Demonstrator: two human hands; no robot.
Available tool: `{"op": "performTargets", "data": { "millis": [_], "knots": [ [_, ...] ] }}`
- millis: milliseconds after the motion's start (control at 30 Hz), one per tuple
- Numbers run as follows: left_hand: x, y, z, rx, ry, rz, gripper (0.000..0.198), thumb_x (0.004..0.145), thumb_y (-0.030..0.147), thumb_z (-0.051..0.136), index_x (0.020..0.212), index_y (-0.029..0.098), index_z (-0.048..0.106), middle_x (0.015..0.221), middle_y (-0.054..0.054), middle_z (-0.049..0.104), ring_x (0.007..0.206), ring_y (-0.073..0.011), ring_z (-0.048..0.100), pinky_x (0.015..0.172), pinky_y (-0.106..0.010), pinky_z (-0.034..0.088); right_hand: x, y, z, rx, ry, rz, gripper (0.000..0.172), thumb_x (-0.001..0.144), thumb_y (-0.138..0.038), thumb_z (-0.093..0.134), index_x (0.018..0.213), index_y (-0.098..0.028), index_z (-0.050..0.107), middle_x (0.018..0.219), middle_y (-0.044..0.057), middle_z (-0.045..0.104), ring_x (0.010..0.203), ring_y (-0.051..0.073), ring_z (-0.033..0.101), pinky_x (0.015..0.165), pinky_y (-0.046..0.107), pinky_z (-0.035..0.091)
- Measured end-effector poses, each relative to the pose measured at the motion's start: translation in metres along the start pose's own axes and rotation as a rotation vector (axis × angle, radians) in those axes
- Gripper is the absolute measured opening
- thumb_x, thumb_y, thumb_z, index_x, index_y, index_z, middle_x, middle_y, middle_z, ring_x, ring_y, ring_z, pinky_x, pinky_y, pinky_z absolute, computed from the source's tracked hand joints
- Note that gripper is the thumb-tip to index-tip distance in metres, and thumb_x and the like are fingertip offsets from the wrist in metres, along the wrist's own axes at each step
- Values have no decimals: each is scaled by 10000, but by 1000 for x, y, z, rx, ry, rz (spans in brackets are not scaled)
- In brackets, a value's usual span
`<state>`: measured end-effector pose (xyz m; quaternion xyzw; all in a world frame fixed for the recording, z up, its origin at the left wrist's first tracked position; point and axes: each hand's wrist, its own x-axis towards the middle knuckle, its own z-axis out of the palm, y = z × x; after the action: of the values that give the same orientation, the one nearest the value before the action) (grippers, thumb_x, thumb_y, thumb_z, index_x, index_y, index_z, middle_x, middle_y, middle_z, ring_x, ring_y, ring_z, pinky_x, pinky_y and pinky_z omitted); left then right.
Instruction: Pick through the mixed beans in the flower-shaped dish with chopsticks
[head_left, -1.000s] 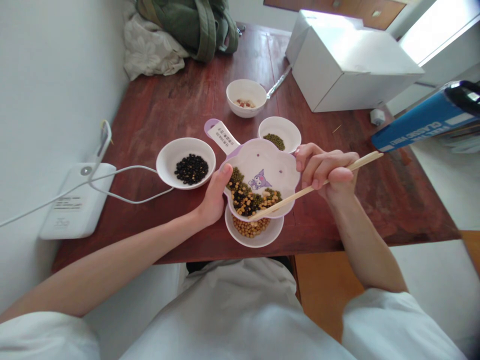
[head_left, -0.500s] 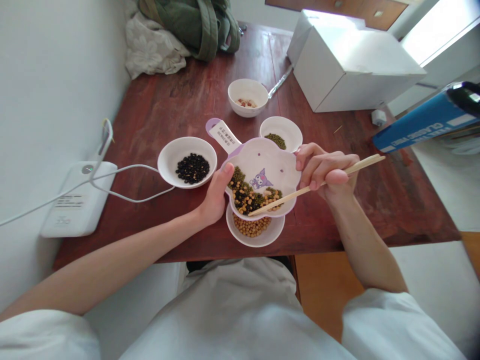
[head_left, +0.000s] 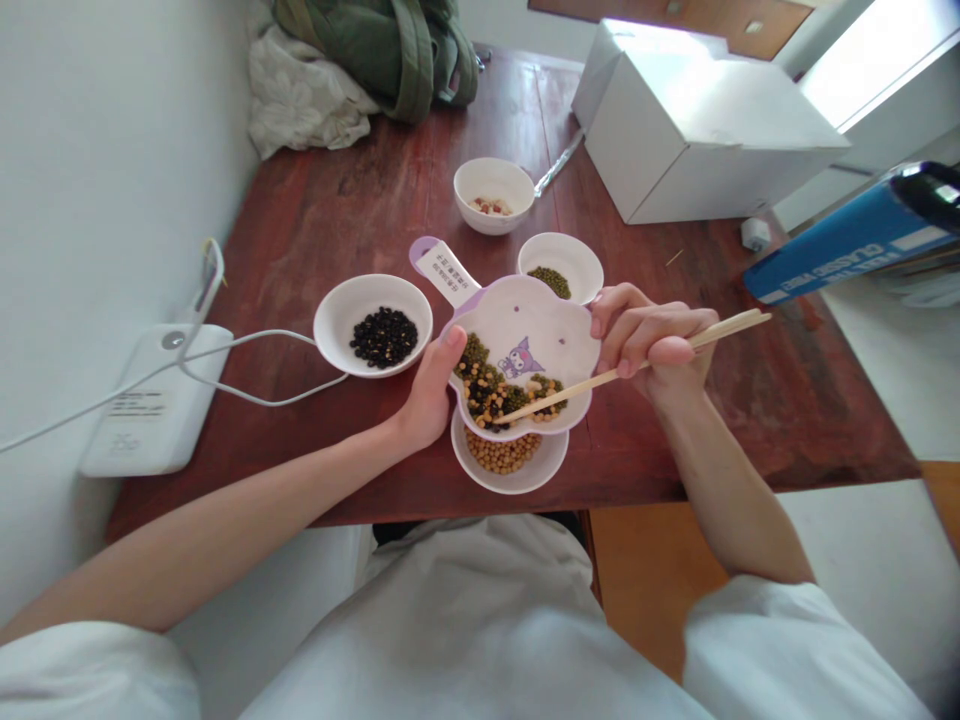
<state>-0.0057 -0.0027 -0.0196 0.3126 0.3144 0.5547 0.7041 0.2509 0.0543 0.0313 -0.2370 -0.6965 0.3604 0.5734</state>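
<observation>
My left hand (head_left: 430, 385) grips the left edge of a flower-shaped white and purple plate (head_left: 540, 320) with a cartoon print, tilted above the table. Mixed yellow, black and green beans (head_left: 495, 390) lie in its near part. My right hand (head_left: 651, 340) is closed on wooden chopsticks (head_left: 637, 365), whose tips rest among the mixed beans. Directly under the plate sits a white bowl of yellow beans (head_left: 504, 455). A bowl of black beans (head_left: 373, 325) stands to the left, a bowl of green beans (head_left: 561, 266) behind the plate.
A further bowl with reddish beans (head_left: 493, 195) stands farther back. A white box (head_left: 697, 120) fills the far right, a green bag (head_left: 390, 45) and cloth (head_left: 300, 95) the far left. A white device (head_left: 150, 400) with a cable lies left. A blue box (head_left: 847, 245) juts in right.
The chopstick tips have shifted slightly up and right within the mixed beans. The plate and my left hand stay nearly still.
</observation>
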Motion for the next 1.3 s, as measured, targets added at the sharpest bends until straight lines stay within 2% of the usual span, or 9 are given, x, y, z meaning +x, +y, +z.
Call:
{"op": "performTargets", "data": {
  "millis": [267, 567, 800, 1000, 1300],
  "knots": [
    [2, 1, 0, 40, -7, 34, 772, 928, 873, 870, 1392, 257, 860, 1381, -113, 914, 1462, -475, 792, 1272, -608, 625, 1, -2, 3, 6, 94, 4, 855, 990, -890, 783, 398, -330, 527, 407, 24, 572, 672, 311, 759, 834, 553, 690],
    [2, 1, -1, 83, 6, 54, 778, 942, 871, 850, 1412, 251, 852, 1403, -118, 911, 1489, -470, 775, 1272, -598, 620, 3, -4, 4, 65, 84, -27, 770, 1057, -803, 760, 450, -344, 649, 362, 7, 498, 641, 318, 760, 812, 560, 695],
    [2, 2, -1, 33, -4, 26, 790, 909, 865, 896, 1397, 245, 859, 1286, -121, 924, 1402, -467, 810, 1222, -609, 659, -1, -1, -2, 3, 6, -34, 746, 1009, -807, 830, 465, -322, 668, 457, 35, 630, 703, 316, 772, 831, 546, 692],
    [3, 0, 0, 47, -17, 54, 771, 938, 868, 867, 1393, 245, 857, 1301, -118, 924, 1397, -455, 816, 1232, -611, 655, -1, 0, -5, -7, 13, -15, 778, 994, -850, 815, 453, -317, 649, 473, 40, 638, 759, 317, 795, 860, 535, 697],
    [2, 0, -1, 96, -12, 76, 776, 984, 883, 805, 1425, 247, 852, 1358, -113, 917, 1467, -470, 787, 1275, -614, 626, 3, 1, -4, 44, -6, -51, 745, 1047, -787, 798, 477, -319, 694, 451, 28, 627, 672, 296, 752, 827, 533, 682]
  ]
}}
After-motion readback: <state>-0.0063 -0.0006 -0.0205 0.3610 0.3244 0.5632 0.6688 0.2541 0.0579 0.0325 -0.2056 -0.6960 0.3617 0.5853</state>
